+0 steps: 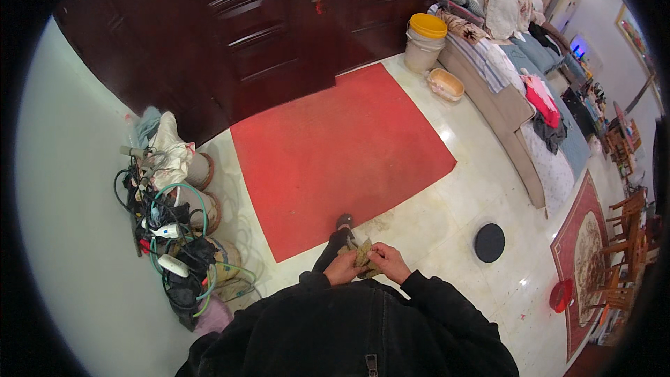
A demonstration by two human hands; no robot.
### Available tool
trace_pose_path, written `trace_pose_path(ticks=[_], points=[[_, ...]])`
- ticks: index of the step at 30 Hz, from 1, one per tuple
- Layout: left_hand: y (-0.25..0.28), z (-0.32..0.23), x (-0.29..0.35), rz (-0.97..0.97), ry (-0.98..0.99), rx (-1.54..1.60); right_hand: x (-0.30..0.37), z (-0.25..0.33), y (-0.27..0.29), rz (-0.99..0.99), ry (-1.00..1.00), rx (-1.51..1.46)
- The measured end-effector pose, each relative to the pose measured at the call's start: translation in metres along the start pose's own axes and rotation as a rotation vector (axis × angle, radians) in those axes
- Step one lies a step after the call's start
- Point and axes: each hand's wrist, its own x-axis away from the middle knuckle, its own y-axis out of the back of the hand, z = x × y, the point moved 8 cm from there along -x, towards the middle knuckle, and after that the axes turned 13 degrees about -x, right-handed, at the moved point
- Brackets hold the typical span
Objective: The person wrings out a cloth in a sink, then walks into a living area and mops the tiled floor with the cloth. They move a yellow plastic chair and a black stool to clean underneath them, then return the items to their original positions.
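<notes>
Close to my body, my left hand (340,269) and my right hand (391,262) come together around a crumpled olive-yellow piece that looks like fabric (363,255). Fingers of both hands are closed on it, one hand at each side. Its lower part is partly hidden by my hands and black jacket (314,328). Just beyond it, my dark shoe (345,221) rests at the near edge of a red mat (342,157).
Cables, hoses and bags (183,237) are piled along the left wall. Dark red double doors (272,35) stand ahead. A lidded bucket (423,49), a basket (447,85) and a sofa (488,105) are at right. A round black stool (489,243) sits on the tiles.
</notes>
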Motion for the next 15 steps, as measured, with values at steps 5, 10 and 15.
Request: trace_pose_path(ticks=[5, 10, 15], points=[[-0.014, -0.018, -0.005, 0.066, -0.042, 0.079, 0.015, -0.007, 0.019, -0.028, -0.045, -0.098], [-0.037, -0.019, -0.001, 0.156, 0.029, 0.125, 0.028, -0.028, 0.026, -0.072, -0.183, -0.164], [-0.035, -0.02, -0.031, 0.201, 0.025, 0.022, 0.013, -0.031, 0.047, -0.121, -0.119, 0.037]])
